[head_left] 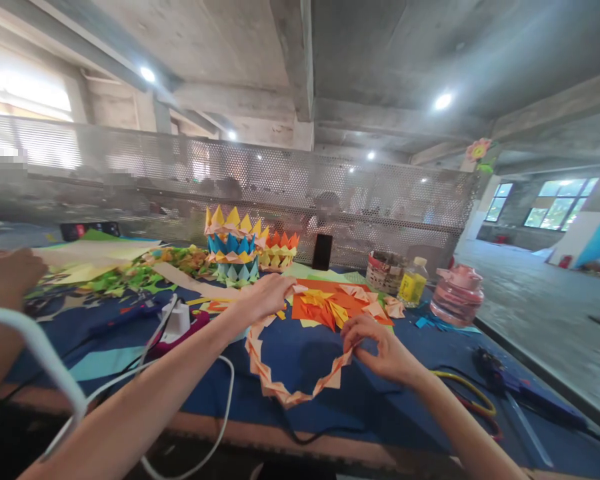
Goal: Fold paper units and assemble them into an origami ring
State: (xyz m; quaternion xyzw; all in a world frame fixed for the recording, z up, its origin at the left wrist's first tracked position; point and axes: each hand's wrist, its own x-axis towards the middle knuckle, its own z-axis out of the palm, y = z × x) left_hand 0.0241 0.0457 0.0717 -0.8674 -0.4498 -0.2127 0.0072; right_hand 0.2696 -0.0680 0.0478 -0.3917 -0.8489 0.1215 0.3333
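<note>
A chain of folded peach paper pieces (267, 381) hangs in a U shape over the blue table. My right hand (375, 343) pinches its right end between thumb and fingers. Above the chain's left end, my left hand (275, 293) is closed at the fingertips on a small peach paper piece (299, 289). Beyond both hands lies an orange sheet (347, 303), with folded yellow and orange paper pieces (323, 308) and several peach ones on it.
Stacked paper rings (233, 257) stand behind. A power strip (177, 321) with a white cable lies left, near another person's hand (10, 270). At right are a yellow-labelled bottle (413, 281), a pink jug (457, 295) and a glue gun (525, 390). A phone (323, 251) stands upright.
</note>
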